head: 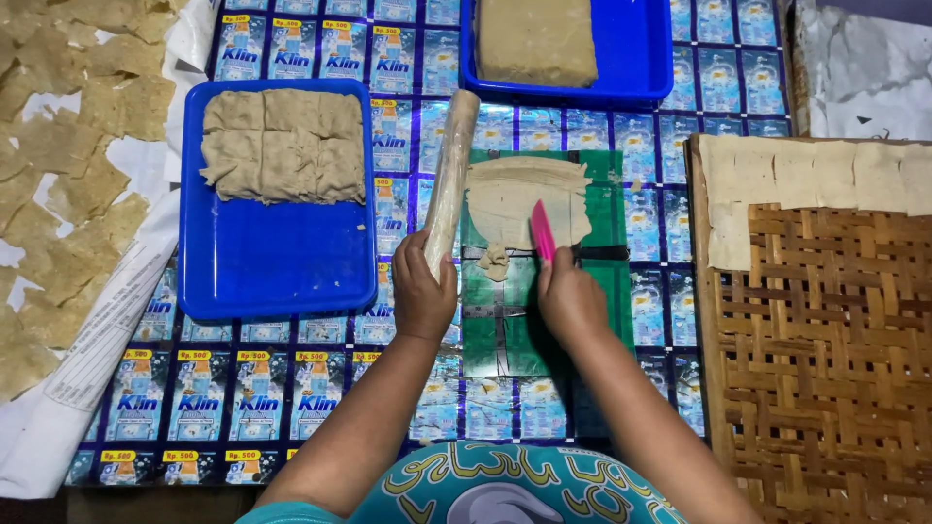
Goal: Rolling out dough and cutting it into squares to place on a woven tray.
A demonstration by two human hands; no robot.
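**Hands at the green board with dough**

While the left hand (pixel 419 291) is closed around the lower end of the long dough-coated rolling pin (pixel 449 175), the right hand (pixel 568 296) keeps its grip clamped on a flat pink plastic scraper (pixel 542 231). The scraper's blade stands on the thin beige sheet of dough (pixel 524 199), which lies on the green rectangular board (pixel 607 291) in the middle of the surface. The pin lies just beside the board, on its left. A blue plastic tray (pixel 277 272) with folded dough pieces is further left, and a second blue tray (pixel 636 58) with a dough block is above. On the right, a woven bamboo mat (pixel 825 340) carries thin dough squares.
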